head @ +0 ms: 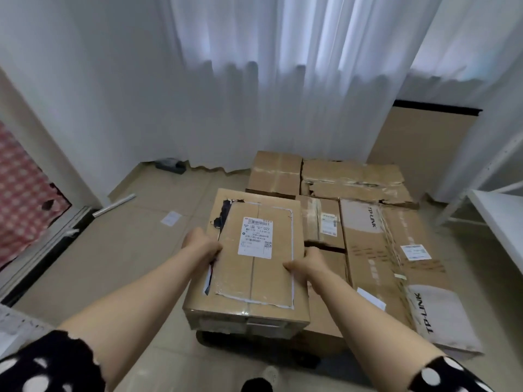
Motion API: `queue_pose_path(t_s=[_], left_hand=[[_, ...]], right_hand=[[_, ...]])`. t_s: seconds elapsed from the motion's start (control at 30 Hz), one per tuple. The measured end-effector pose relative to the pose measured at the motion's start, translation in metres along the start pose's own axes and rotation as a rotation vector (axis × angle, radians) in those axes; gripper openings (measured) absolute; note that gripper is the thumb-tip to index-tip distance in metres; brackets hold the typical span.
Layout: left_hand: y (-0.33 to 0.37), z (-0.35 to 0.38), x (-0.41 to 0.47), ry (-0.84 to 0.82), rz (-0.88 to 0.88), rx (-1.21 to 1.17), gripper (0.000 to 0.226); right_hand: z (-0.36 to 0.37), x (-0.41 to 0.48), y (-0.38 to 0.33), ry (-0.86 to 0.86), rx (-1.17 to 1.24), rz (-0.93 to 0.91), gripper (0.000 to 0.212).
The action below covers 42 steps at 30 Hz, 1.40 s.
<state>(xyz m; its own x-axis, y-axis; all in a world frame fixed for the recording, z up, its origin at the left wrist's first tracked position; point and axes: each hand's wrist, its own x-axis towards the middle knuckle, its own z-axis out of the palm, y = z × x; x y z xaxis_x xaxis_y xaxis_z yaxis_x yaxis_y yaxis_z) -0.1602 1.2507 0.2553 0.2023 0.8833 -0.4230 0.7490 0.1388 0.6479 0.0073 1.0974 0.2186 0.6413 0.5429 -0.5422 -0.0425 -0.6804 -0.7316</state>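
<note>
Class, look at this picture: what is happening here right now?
A person holds a taped cardboard box with a shipping label, left grip on its left edge, right grip on its right edge. Other cardboard boxes lie beside it on the tiled floor, near a white curtain.

The box (252,264) is matt brown cardboard. Glossy clear tape runs over its top seam, a smooth white paper label (256,236) is stuck on top, and its left edge is torn rough. Right of the box, the TP-LINK carton (379,250) is the same matt cardboard, creased and scuffed. Behind the box hangs a thin white cloth curtain (254,80). Left of the box, the floor (113,264) is smooth beige tile with a faint sheen.
</note>
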Motion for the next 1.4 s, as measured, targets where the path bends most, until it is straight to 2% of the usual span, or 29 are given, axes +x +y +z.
queue_pose_path(t_s=[0.17, 0.33, 0.4, 0.57, 0.73, 0.83, 1.0, 1.4], left_hand=[[0.048, 0.019, 0.107, -0.018, -0.028, -0.01, 0.027], [0.085, 0.035, 0.195, -0.039, 0.015, 0.0, 0.022], [0.093, 0.043, 0.232, -0.056, 0.028, -0.007, 0.028], [0.114, 0.071, 0.332, -0.15, 0.085, -0.016, 0.033], [0.114, 0.11, 0.42, -0.33, 0.1, -0.031, 0.042], [0.104, 0.127, 0.456, -0.39, 0.069, -0.016, 0.05], [0.088, 0.151, 0.494, -0.443, 0.043, 0.012, 0.045], [0.091, 0.189, 0.537, -0.485, 0.031, 0.044, 0.043]], right_hand=[[0.004, 0.1, -0.045, -0.007, 0.034, 0.043, 0.044], [0.009, 0.185, -0.082, 0.024, 0.063, 0.079, 0.043], [0.013, 0.216, -0.095, 0.039, 0.083, 0.091, 0.044], [0.029, 0.296, -0.114, 0.129, 0.123, 0.143, 0.049], [0.05, 0.365, -0.123, 0.265, 0.179, 0.236, 0.053], [0.065, 0.398, -0.123, 0.313, 0.205, 0.271, 0.049], [0.084, 0.434, -0.113, 0.35, 0.115, 0.339, 0.042], [0.085, 0.484, -0.098, 0.343, 0.108, 0.407, 0.046]])
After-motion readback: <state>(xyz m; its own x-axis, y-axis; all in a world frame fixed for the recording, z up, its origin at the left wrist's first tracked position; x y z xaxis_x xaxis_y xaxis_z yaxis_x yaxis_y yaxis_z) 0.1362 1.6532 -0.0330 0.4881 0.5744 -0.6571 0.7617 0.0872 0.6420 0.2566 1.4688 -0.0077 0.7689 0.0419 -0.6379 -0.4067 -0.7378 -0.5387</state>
